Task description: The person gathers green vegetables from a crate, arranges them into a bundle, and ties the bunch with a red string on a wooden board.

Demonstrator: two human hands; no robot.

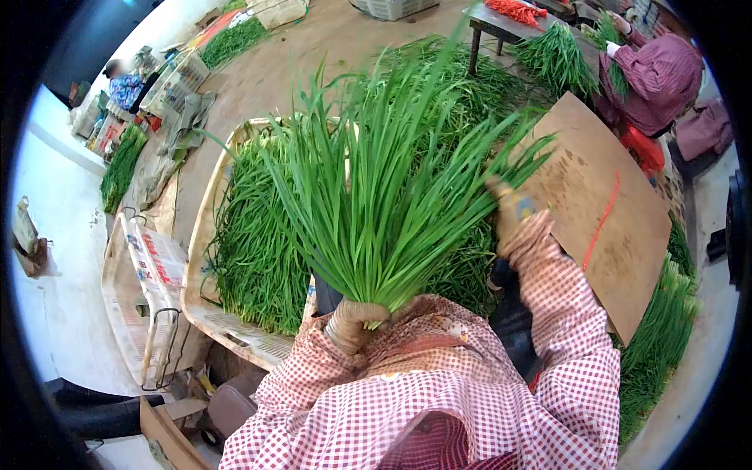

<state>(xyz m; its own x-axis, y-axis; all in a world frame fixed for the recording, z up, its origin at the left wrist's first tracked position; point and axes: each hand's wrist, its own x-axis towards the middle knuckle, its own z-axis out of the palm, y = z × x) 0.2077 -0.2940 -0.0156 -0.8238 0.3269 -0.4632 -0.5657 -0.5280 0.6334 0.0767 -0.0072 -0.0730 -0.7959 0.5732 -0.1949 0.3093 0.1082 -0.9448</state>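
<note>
My left hand [354, 325], in a pale work glove, is closed round the lower ends of a big bunch of garlic chives [376, 204]. The long green leaves fan upward in front of my body. To the right, my right hand [513, 210], also gloved and slightly blurred, is curled at a small clump of chive leaves [521, 160] by the bunch's outer edge. Below and behind the bunch, a cream plastic crate [196, 266] holds more chives [254, 227], partly hidden by the bunch.
A brown board [603, 211] bearing a red tie [603, 219] lies at the right. Loose chives [439, 78] cover the floor ahead, with more chives [658, 337] beyond the board. An upright crate [133, 298] stands left. Another person [654, 82] works at the upper right.
</note>
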